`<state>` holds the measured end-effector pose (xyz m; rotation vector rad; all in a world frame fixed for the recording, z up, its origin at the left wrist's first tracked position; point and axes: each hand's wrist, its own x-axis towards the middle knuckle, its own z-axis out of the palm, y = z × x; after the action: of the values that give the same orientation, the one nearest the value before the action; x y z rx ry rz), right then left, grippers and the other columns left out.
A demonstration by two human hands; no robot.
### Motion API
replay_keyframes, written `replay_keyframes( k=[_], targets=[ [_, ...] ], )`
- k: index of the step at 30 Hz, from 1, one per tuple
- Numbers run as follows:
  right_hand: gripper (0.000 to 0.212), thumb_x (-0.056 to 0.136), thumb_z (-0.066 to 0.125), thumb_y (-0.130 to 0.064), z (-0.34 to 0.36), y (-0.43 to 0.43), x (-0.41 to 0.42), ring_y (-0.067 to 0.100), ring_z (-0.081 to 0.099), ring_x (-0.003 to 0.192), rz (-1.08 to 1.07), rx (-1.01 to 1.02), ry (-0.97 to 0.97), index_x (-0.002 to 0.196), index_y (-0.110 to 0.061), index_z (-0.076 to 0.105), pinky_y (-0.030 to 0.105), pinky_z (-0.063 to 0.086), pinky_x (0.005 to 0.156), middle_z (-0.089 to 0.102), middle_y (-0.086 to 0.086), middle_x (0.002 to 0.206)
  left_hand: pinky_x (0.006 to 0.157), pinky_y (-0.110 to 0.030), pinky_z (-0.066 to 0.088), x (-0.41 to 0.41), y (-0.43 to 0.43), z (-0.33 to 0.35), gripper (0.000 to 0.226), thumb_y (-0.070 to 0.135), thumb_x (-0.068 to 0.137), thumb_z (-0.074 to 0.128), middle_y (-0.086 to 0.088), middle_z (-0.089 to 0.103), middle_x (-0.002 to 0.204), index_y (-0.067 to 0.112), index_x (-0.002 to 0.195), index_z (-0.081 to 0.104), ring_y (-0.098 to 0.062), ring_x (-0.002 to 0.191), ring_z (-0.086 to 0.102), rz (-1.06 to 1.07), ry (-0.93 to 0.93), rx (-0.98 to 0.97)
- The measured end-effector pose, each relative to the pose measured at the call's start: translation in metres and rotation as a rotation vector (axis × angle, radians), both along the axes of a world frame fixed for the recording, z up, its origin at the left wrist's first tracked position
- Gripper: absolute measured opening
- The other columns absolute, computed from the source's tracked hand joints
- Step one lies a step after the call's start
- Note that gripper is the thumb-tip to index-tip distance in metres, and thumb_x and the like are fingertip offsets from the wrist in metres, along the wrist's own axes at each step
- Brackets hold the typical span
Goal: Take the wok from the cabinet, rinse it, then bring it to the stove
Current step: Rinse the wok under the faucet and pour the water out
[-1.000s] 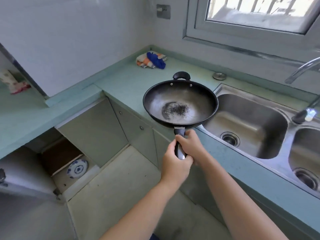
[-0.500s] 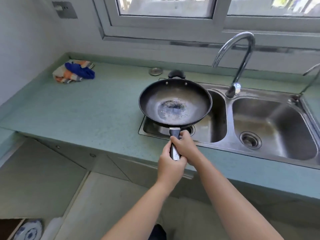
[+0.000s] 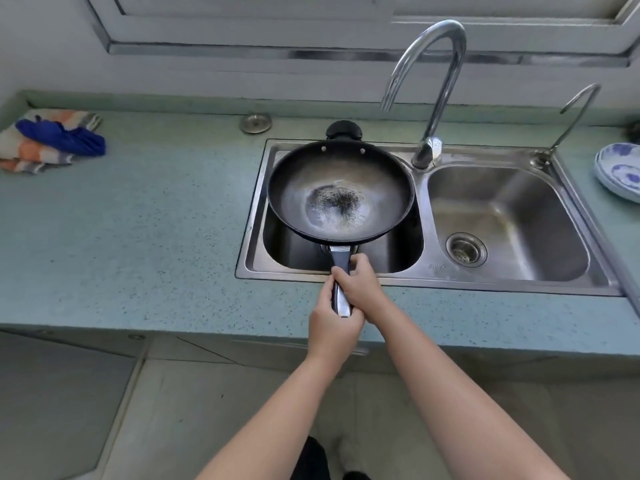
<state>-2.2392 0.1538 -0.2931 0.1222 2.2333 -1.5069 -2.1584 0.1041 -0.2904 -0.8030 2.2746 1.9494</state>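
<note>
A black wok (image 3: 341, 192) with a worn, speckled centre hangs level over the left basin of the steel double sink (image 3: 512, 287). Both hands grip its long dark handle above the sink's front rim. My left hand (image 3: 330, 323) wraps the handle's near end, and my right hand (image 3: 360, 284) holds it just ahead, closer to the pan. A small black helper handle sticks out at the wok's far side. The tall curved tap (image 3: 433, 88) stands behind the divider, its spout above and to the right of the wok. No water runs.
A folded cloth with a blue rag (image 3: 52, 138) lies at the counter's far left. A metal sink plug (image 3: 255, 123) sits behind the sink. A second thin tap (image 3: 571, 119) and a blue-and-white plate (image 3: 620, 171) are at the right. Cabinet fronts run below the teal counter (image 3: 138, 220).
The wok has travelled right from above the counter to over the left basin and sits lower. My view has turned to face the sink squarely. Both hands keep their grip.
</note>
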Motion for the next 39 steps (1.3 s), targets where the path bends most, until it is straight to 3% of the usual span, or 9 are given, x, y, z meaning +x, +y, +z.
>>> replay_keyframes(
  k=[5, 8, 11, 15, 21, 25, 29, 34, 39],
  targets=[
    [0.021, 0.090, 0.053, -0.018, -0.010, 0.003, 0.003, 0.020, 0.053, 0.082, -0.006, -0.003, -0.027, 0.101, -0.012, 0.036, 0.032, 0.044, 0.073, 0.051, 0.000, 0.080, 0.075, -0.003, 0.044, 0.000, 0.001, -0.015, 0.067, 0.008, 0.076, 0.065, 0.015, 0.063, 0.112, 0.025, 0.136, 0.043, 0.007, 0.095, 0.058, -0.002, -0.012, 0.024],
    [0.028, 0.091, 0.052, -0.021, -0.014, 0.004, 0.006, 0.018, 0.053, 0.083, 0.011, 0.027, -0.026, 0.113, -0.009, 0.040, 0.026, 0.040, 0.063, 0.056, 0.004, 0.091, 0.081, -0.006, 0.045, 0.002, 0.001, -0.021, 0.068, 0.006, 0.076, 0.067, 0.011, 0.063, 0.115, 0.023, 0.137, 0.043, 0.003, 0.098, 0.060, 0.004, -0.013, 0.034],
    [0.037, 0.092, 0.053, -0.021, -0.018, 0.004, 0.006, 0.018, 0.053, 0.088, 0.026, 0.045, -0.004, 0.124, -0.008, 0.039, 0.027, 0.037, 0.074, 0.055, 0.003, 0.098, 0.090, -0.017, 0.046, 0.002, 0.001, -0.027, 0.068, 0.008, 0.073, 0.069, 0.008, 0.063, 0.121, 0.021, 0.135, 0.046, 0.003, 0.104, 0.059, 0.030, -0.008, 0.055],
    [0.043, 0.092, 0.053, -0.020, -0.026, 0.006, 0.009, 0.017, 0.054, 0.096, 0.024, 0.044, -0.013, 0.130, -0.007, 0.037, 0.027, 0.038, 0.079, 0.059, 0.006, 0.110, 0.074, 0.008, 0.036, 0.004, 0.002, -0.034, 0.069, 0.003, 0.075, 0.070, 0.018, 0.055, 0.118, 0.020, 0.136, 0.043, 0.033, 0.090, 0.046, 0.019, -0.014, 0.072],
    [0.049, 0.093, 0.052, -0.020, -0.033, 0.009, 0.012, 0.024, 0.056, 0.115, 0.031, 0.082, -0.041, 0.137, -0.012, 0.033, 0.033, 0.042, 0.095, 0.059, 0.010, 0.126, 0.066, 0.009, 0.034, 0.004, 0.002, -0.034, 0.068, 0.000, 0.077, 0.069, 0.030, 0.050, 0.104, 0.017, 0.137, 0.042, 0.035, 0.080, 0.046, -0.015, -0.058, 0.068],
    [0.051, 0.094, 0.049, -0.024, -0.030, 0.013, 0.013, 0.024, 0.052, 0.119, 0.089, 0.159, -0.033, 0.141, -0.015, 0.032, 0.028, 0.037, 0.090, 0.056, 0.009, 0.131, 0.074, 0.002, 0.039, 0.005, -0.004, -0.029, 0.070, 0.009, 0.080, 0.067, 0.025, 0.051, 0.108, 0.023, 0.141, 0.035, 0.017, 0.089, 0.052, -0.110, -0.120, 0.009],
    [0.045, 0.092, 0.050, -0.025, -0.024, 0.019, 0.018, 0.025, 0.056, 0.108, 0.129, 0.272, 0.017, 0.135, -0.017, 0.039, 0.027, 0.039, 0.082, 0.061, 0.006, 0.107, 0.083, -0.037, 0.055, 0.007, -0.015, -0.027, 0.057, 0.024, 0.084, 0.061, 0.004, 0.060, 0.080, 0.027, 0.137, 0.041, -0.017, 0.077, 0.059, -0.196, -0.179, -0.083],
    [0.041, 0.091, 0.051, -0.022, -0.016, 0.026, 0.023, 0.014, 0.055, 0.086, 0.067, 0.340, 0.112, 0.130, -0.015, 0.046, 0.030, 0.045, 0.085, 0.059, 0.001, 0.103, 0.094, -0.022, 0.035, 0.000, -0.029, -0.019, 0.044, 0.030, 0.091, 0.054, -0.004, 0.049, 0.117, 0.015, 0.131, 0.048, -0.016, 0.112, 0.048, -0.288, -0.068, -0.343],
    [0.048, 0.093, 0.047, -0.023, -0.009, 0.034, 0.023, 0.017, 0.047, 0.120, 0.095, 0.492, 0.231, 0.139, -0.011, 0.037, 0.028, 0.039, 0.099, 0.046, 0.004, 0.133, 0.097, -0.032, 0.037, -0.021, -0.038, -0.015, 0.061, 0.043, 0.080, 0.035, -0.007, 0.053, 0.118, 0.010, 0.128, 0.053, -0.024, 0.113, 0.047, -0.421, 0.123, -0.584]
  ],
)
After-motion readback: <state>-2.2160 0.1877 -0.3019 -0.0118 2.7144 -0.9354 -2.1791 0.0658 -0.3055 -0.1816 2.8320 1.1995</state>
